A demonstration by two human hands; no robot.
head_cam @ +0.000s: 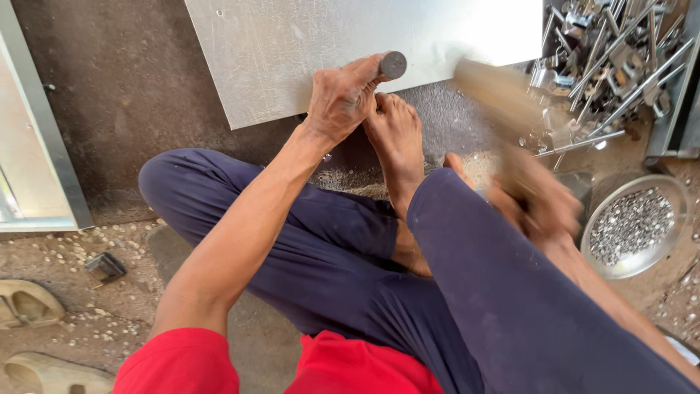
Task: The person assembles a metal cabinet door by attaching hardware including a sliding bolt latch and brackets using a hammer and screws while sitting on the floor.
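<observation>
Steel punch (392,65) gripped upright in left hand (341,98); right hand (536,201) clasps blurred wooden mallet (496,91).

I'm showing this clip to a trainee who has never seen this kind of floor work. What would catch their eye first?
Probably the left hand at top centre, gripping a dark round-headed punch upright on the edge of a grey metal sheet, with a bare foot right beside it. Next, the right hand at the right, swinging a motion-blurred wooden-handled hammer. A steel bowl of small metal pieces sits at the far right.
</observation>
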